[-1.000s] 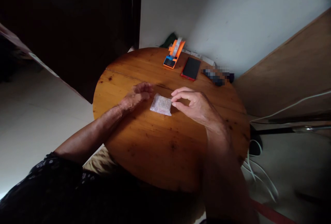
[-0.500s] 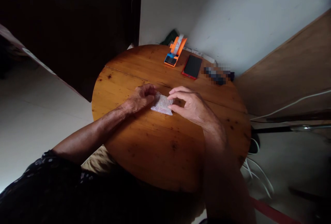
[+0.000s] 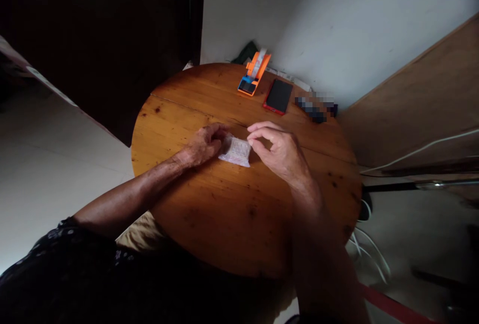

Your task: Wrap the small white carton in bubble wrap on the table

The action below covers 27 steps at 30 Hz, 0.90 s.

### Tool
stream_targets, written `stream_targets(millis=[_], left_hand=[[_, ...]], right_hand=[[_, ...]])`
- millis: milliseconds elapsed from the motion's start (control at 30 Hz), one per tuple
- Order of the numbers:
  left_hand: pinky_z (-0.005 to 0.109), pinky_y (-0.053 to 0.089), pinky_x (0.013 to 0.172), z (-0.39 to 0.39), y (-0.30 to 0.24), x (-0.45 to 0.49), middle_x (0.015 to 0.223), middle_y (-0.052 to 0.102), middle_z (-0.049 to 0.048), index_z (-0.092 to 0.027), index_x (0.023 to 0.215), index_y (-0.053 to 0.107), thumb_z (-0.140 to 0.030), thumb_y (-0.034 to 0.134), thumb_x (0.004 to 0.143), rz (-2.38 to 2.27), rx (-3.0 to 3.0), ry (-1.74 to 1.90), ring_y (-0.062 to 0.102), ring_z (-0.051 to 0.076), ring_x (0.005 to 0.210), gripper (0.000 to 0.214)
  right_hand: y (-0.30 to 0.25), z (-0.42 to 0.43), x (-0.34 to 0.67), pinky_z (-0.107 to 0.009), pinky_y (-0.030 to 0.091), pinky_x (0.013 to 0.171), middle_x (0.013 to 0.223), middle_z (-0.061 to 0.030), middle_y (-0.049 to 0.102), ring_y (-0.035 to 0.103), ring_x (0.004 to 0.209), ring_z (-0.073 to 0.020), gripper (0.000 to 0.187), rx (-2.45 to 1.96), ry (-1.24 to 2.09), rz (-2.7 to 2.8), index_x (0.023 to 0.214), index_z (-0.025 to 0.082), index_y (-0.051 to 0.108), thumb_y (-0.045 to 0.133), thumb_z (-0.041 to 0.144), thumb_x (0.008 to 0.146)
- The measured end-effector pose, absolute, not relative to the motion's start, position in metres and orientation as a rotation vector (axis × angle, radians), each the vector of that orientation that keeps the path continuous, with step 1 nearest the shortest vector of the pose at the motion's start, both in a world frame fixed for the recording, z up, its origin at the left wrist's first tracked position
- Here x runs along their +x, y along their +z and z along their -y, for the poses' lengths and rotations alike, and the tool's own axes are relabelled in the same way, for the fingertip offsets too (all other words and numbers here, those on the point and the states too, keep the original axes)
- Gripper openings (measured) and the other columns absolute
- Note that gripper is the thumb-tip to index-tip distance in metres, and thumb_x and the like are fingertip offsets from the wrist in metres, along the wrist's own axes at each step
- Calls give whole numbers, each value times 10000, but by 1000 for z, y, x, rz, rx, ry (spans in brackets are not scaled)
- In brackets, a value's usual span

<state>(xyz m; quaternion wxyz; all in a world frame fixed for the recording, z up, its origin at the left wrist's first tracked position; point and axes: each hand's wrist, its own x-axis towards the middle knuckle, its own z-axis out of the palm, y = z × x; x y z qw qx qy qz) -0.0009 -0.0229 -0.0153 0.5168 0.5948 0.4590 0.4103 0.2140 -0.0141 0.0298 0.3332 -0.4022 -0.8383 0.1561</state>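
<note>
A small clear plastic packet point(image 3: 236, 151) with pale contents lies on the round wooden table point(image 3: 209, 209), near its middle. My left hand point(image 3: 204, 143) rests on the table with its fingers curled over the packet's left edge. My right hand point(image 3: 277, 150) pinches the packet's right upper corner between thumb and forefinger. Both forearms reach in from the bottom of the view.
At the table's far edge stand an orange tape dispenser point(image 3: 253, 73), a dark phone in a red case point(image 3: 278, 96) and a blurred dark object point(image 3: 315, 108). A wooden panel point(image 3: 419, 99) leans at the right; white cables point(image 3: 370, 254) lie on the floor below it.
My left hand has slid right from beside the packet onto its left edge. My right hand has shifted slightly and tightened its pinch on the right corner.
</note>
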Motion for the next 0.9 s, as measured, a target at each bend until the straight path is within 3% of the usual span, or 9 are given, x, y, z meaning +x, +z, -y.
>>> stream_targets(millis=[167, 300, 433, 633, 900], left_hand=[[345, 552, 839, 26, -12, 1, 1131, 704, 145, -83, 1288, 575, -129, 546, 699, -1095, 1423, 977, 670, 212, 969, 591], [338, 551, 806, 25, -12, -1, 1094, 706, 125, -101, 1264, 585, -206, 568, 704, -1106, 1395, 982, 661, 220, 952, 570], [328, 540, 789, 22, -17, -1, 1048, 705, 108, -114, 1246, 588, -220, 585, 685, -1100, 1408, 1001, 650, 201, 905, 571], [331, 531, 782, 21, -16, -3, 1031, 690, 107, -107, 1244, 592, -241, 600, 709, -1122, 1423, 991, 639, 200, 888, 551], [470, 483, 1002, 29, -10, -3, 1204, 657, 144, -161, 1346, 581, -487, 702, 792, -1263, 1655, 894, 600, 306, 1136, 654]], right_hand=[[32, 15, 213, -408, 553, 891, 1009, -48, 742, 700, 949, -215, 154, -1070, 480, 2148, 792, 230, 668, 571, 153, 883], [38, 16, 222, -401, 551, 908, 1077, -51, 738, 697, 990, -218, 83, -1031, 552, 2182, 841, 227, 695, 636, 169, 840], [39, 17, 225, -422, 540, 947, 1133, -52, 727, 693, 1014, -226, 136, -1014, 584, 2310, 902, 238, 724, 682, 166, 795], [27, 16, 210, -438, 535, 933, 1094, -53, 740, 691, 988, -233, 187, -1047, 442, 2340, 785, 245, 707, 581, 129, 859], [28, 14, 210, -437, 521, 949, 1098, -76, 736, 686, 1032, -243, 148, -1086, 415, 2203, 805, 231, 612, 538, 152, 905]])
